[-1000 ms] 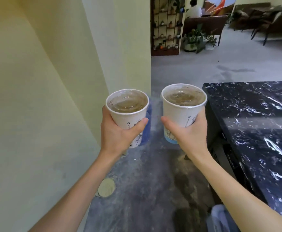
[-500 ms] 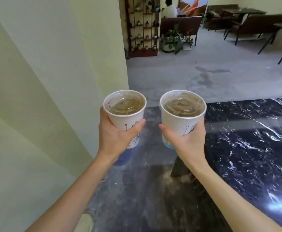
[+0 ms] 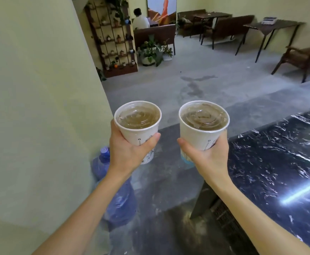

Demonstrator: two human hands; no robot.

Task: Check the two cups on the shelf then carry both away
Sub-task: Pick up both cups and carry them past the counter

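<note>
Two white paper cups with clear plastic lids and a brownish drink inside are held upright in front of me, side by side and apart. My left hand [image 3: 128, 151] is wrapped around the left cup [image 3: 137, 124]. The right cup [image 3: 203, 126] sits in my right hand [image 3: 208, 157], whose fingers close around its lower half. Both cups hang in the air above the floor.
A pale green wall [image 3: 40, 107] runs along the left. A black marble counter [image 3: 279, 162] fills the right. A blue water jug [image 3: 117, 196] stands on the floor by the wall. Ahead lie open grey floor [image 3: 196, 80], a plant shelf [image 3: 113, 43], tables, chairs and a seated person.
The view has moved forward and lifted past the wall corner, so more of the room ahead shows. Both cups stay held in the same grip; the blue jug now appears below my left arm.
</note>
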